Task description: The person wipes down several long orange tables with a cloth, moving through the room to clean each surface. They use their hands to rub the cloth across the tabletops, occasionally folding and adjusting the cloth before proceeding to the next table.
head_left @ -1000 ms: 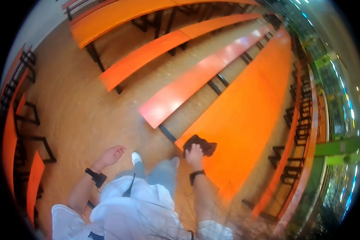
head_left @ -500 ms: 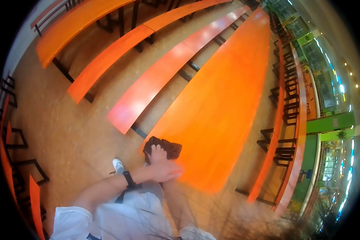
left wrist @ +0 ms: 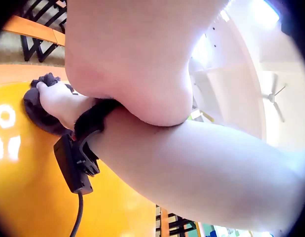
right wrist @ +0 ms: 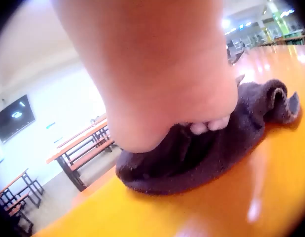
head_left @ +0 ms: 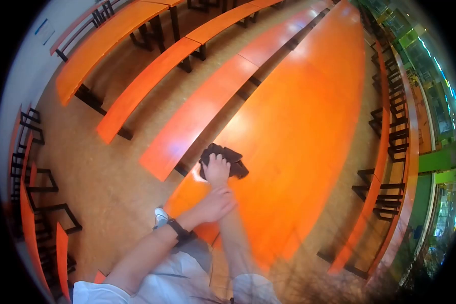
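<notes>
A dark, crumpled cloth (head_left: 237, 163) lies on the orange tabletop (head_left: 294, 131). My right hand (head_left: 218, 169) bears down on it, and in the right wrist view its fingertips (right wrist: 216, 123) curl into the folds of the cloth (right wrist: 201, 180). Across my right wrist lies my left hand (head_left: 215, 204), its fingers bent around the strap area. The left wrist view shows the left hand (left wrist: 127, 64) large against the right forearm (left wrist: 192, 168), beside a black camera (left wrist: 72, 165) on its strap; the left fingertips are hidden there.
A pinkish bench (head_left: 202, 111) runs along the table's left side, with another orange bench (head_left: 152, 86) and a table (head_left: 111, 40) farther left. Benches (head_left: 362, 223) with black legs line the right. A wall screen (right wrist: 14, 118) shows at the back.
The left hand has swung from the person's left side onto the right wrist. The right hand and cloth have moved farther along the tabletop, away from its near edge.
</notes>
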Demonstrator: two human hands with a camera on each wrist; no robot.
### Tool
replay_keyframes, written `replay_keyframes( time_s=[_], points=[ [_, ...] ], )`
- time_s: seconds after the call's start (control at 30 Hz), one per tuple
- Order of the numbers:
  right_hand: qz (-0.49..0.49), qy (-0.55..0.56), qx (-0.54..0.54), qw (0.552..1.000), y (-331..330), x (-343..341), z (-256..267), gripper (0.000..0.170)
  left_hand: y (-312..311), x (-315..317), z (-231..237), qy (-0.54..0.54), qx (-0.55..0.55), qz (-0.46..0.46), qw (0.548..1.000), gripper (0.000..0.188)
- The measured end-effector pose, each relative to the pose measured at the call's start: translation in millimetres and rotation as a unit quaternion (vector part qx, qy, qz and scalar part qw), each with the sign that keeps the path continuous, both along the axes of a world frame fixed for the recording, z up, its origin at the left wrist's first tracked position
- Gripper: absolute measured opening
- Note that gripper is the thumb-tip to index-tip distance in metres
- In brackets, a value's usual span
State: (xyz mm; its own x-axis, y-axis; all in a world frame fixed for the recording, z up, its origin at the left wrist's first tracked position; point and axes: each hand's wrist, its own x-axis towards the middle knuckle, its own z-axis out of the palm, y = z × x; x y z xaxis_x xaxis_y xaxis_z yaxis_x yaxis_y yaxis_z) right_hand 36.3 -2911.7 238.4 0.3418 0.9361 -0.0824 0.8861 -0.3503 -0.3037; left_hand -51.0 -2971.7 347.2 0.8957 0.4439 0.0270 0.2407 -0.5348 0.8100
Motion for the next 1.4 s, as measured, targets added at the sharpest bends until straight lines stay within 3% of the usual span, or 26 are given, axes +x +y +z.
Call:
replay_keyframes(
  time_s=[0.17, 0.33, 0.4, 0.6, 0.7, 0.8, 0.9, 1.07, 1.17, 1.33, 1.4],
  points=[
    [-0.099, 0.025, -0.107, 0.989, -11.6, 50.8, 16.0, 0.04, -9.2, 32.1, 21.2, -0.015, -0.02, -0.039, 0.999, 0.027],
    [-0.18, 0.06, -0.136, 0.972, -84.5, 84.4, 23.5, 0.043, -62.0, 53.6, 13.9, -0.043, 0.044, -0.137, 0.989, 0.027],
    [-0.202, 0.07, -0.153, 0.965, -122.9, 84.7, 22.1, 0.047, -90.6, 52.4, 8.9, -0.052, 0.01, -0.177, 0.983, 0.028],
    [-0.208, 0.096, -0.097, 0.969, -243.9, 20.2, -4.0, 0.046, -180.0, -7.2, -11.9, -0.085, 0.05, -0.264, 0.959, 0.027],
    [-0.204, 0.064, -0.087, 0.973, -285.0, -42.3, -13.7, 0.049, -219.7, -46.7, -25.1, 0.007, -0.035, -0.297, 0.954, 0.029],
    [-0.201, 0.071, -0.065, 0.975, -297.3, -94.0, -3.8, 0.046, -226.8, -96.0, -19.7, 0.031, -0.077, -0.286, 0.954, 0.029],
    [-0.226, 0.053, -0.077, 0.97, -291.8, -117.3, -2.0, 0.045, -224.3, -129.0, -10.6, -0.096, -0.089, -0.232, 0.964, 0.027],
    [-0.221, 0.036, -0.089, 0.971, -275.6, -141.3, 3.8, 0.046, -210.0, -162.3, 11.5, -0.065, -0.142, -0.182, 0.971, 0.027],
    [-0.23, 0.045, -0.121, 0.965, -263.4, -146.2, 6.6, 0.047, -200.3, -168.4, 10.9, -0.063, -0.153, -0.163, 0.973, 0.028],
    [-0.328, 0.062, -0.142, 0.932, -237.4, -146.7, 8.3, 0.045, -180.9, -153.2, -9.0, -0.092, -0.175, -0.129, 0.972, 0.025],
    [-0.28, 0.056, -0.08, 0.955, -228.0, -130.2, -3.7, 0.044, -166.0, -143.9, -13.8, -0.112, -0.199, -0.104, 0.968, 0.024]
  ],
)
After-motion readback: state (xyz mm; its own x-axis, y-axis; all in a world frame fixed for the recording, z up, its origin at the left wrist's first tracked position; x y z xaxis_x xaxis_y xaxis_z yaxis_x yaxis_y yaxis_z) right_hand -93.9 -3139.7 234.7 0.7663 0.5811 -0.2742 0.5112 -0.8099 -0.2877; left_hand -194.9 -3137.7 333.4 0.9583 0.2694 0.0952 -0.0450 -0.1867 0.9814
